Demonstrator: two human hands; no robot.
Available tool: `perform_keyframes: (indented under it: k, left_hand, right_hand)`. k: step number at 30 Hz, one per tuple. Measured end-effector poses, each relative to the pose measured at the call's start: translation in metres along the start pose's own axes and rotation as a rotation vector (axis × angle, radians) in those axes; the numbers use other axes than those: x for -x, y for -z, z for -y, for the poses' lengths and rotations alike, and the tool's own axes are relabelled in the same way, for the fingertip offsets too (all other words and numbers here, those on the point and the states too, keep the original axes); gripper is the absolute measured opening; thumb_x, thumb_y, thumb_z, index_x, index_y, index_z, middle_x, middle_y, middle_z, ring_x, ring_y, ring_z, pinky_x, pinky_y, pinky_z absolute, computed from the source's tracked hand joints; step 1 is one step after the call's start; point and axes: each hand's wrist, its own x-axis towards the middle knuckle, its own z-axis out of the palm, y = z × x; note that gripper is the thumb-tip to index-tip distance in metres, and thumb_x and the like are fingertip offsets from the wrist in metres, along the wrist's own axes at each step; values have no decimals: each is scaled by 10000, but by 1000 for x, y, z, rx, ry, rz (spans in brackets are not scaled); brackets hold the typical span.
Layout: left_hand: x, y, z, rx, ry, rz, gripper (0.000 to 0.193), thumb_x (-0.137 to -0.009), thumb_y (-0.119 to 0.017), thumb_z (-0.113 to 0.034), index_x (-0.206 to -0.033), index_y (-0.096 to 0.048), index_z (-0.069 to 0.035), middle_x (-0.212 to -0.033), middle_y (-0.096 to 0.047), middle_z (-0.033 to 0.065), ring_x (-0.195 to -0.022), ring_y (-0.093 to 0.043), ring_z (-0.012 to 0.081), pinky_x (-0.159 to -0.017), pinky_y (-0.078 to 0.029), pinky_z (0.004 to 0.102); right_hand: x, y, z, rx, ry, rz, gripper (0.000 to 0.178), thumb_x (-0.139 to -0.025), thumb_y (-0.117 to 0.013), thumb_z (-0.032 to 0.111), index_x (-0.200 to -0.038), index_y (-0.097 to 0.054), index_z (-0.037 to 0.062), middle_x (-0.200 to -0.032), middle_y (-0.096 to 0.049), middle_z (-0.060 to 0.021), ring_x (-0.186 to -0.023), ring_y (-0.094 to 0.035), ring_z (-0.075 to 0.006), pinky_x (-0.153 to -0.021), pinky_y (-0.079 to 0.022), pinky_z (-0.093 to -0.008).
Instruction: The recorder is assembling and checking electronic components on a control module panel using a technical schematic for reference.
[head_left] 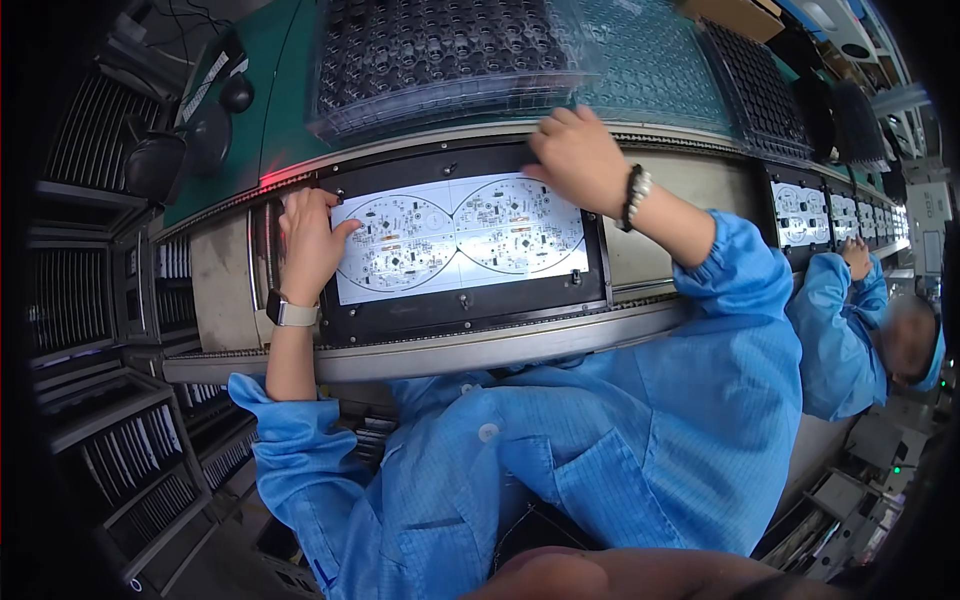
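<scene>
In front of me a white panel with two round circuit boards (458, 240), dotted with small parts, lies in a black carrier frame (470, 312). My left hand (312, 240) is at the left edge of this carrier. Its fingers bend over the frame near the far left corner, and the thumb stands apart, reaching over the panel's edge. Above the panel's far right corner is my right hand (580, 160), with its fingers curled down and pressed together. Their tips are partly hidden, so whatever they may hold cannot be made out.
Beyond the conveyor rail (430, 360) stand a stacked clear tray of small dark parts (450, 60) and emptier clear trays (660, 80). Another dark tray (760, 90) sits farther right. More carriers (800, 212) line up beside a co-worker (840, 320). Racks of boards (130, 450) are at left.
</scene>
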Motion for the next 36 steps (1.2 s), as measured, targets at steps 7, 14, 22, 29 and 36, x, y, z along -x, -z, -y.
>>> perform_keyframes:
  k: [7, 14, 22, 29, 36]
  left_hand:
    - [8, 8, -30, -184, -147, -137, 462, -686, -822, -199, -1053, -592, -37, -1009, -577, 100, -994, -512, 297, -867, -352, 410]
    - [68, 3, -123, 142, -555, 178, 497, -716, -778, -299, -1102, -613, -33, -1067, -583, 84, -1033, -509, 264, -882, -346, 407]
    - [69, -31, -147, 109, -512, 29, 110, -822, -678, -105, -867, -606, -34, -914, -585, 89, -931, -540, 253, -840, -357, 395]
    - [26, 20, -144, 154, -555, -77, 133, -828, -678, -154, -884, -625, -45, -934, -606, 89, -931, -541, 263, -829, -373, 403]
    - [-153, 66, -121, 61, -500, -505, 128, -861, -616, -94, -968, -646, -32, -989, -648, 120, -973, -592, 312, -858, -458, 414]
  right_hand:
    - [-51, -39, 31, -171, 247, -57, 233, -837, -665, 230, -952, -609, 35, -935, -623, -94, -906, -625, -260, -813, -468, -370]
    - [-53, -35, 57, -35, 178, 9, 122, -766, -568, 71, -851, -604, -10, -782, -671, -125, -751, -676, -269, -715, -494, -384]
    - [-53, -31, 67, -62, 119, -7, 125, -739, -589, 52, -838, -647, 1, -766, -684, -134, -715, -692, -267, -624, -491, -366]
    - [-101, 91, -26, -254, -68, -228, 409, -863, -643, 461, -822, -723, 61, -776, -695, -150, -781, -684, -341, -721, -554, -440]
    - [-177, 21, -184, -134, -95, -373, 228, -817, -659, 187, -992, -702, 48, -898, -703, -170, -884, -678, -334, -808, -539, -440]
